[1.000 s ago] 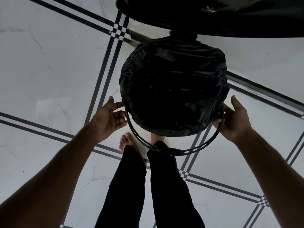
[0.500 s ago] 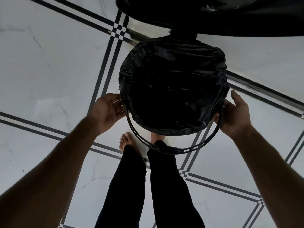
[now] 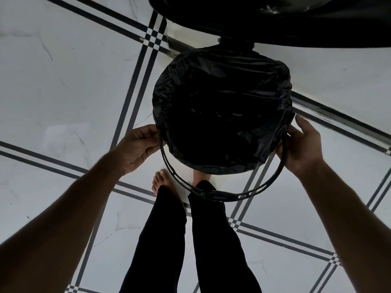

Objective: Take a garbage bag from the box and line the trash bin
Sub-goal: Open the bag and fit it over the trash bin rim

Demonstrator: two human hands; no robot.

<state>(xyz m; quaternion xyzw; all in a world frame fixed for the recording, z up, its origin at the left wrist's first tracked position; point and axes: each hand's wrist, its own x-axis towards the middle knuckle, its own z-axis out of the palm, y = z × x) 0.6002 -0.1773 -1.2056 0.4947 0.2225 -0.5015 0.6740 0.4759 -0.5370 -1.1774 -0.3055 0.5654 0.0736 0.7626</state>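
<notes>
A round trash bin stands on the floor with a black garbage bag (image 3: 222,85) draped over its rim and sagging into it. A thin black bin handle (image 3: 222,196) hangs in an arc toward me below the bin. My left hand (image 3: 137,148) is at the bin's left edge with curled fingers on the bag's edge and the handle's end. My right hand (image 3: 300,149) holds the right side, fingers wrapped round the handle and bag edge, thumb raised.
The floor (image 3: 63,81) is white marble tile crossed by dark double lines. My bare feet and black trouser legs (image 3: 169,240) stand just below the bin. The bin's dark open lid (image 3: 296,24) looms at the top right.
My left hand has moved up and right to the bin's edge and curled its fingers there. My right hand has shifted slightly upward along the right side.
</notes>
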